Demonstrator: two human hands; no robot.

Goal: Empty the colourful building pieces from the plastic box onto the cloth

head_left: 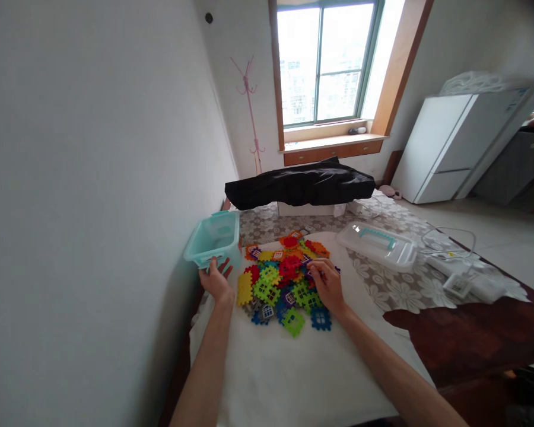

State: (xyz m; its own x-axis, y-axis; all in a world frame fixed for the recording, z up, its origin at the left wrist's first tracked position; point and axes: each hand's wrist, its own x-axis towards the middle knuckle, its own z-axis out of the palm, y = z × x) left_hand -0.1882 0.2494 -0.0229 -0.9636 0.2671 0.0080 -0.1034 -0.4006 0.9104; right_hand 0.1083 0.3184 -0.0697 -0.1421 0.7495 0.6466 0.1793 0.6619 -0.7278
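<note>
A light teal plastic storage box (pixel 213 237) stands at the left, beside the wall, with no pieces visible inside it. My left hand (pixel 216 281) grips its near end, thumb at the rim and fingers against the side. Colourful interlocking plastic building pieces (pixel 267 287), several with window frames in them, lie heaped on a white cloth. At the right side of this heap is my right hand (pixel 327 284), its fingers bent and closed over purple and red pieces. Whatever sits between those fingertips is too small to make out.
A clear lid with a teal handle (pixel 378 238) lies right of the pile. Behind it, a black cloth (pixel 300 185) covers something long. White cables and adapters (pixel 465 276) rest near the table's right edge. The wall (pixel 115 207) runs close on the left.
</note>
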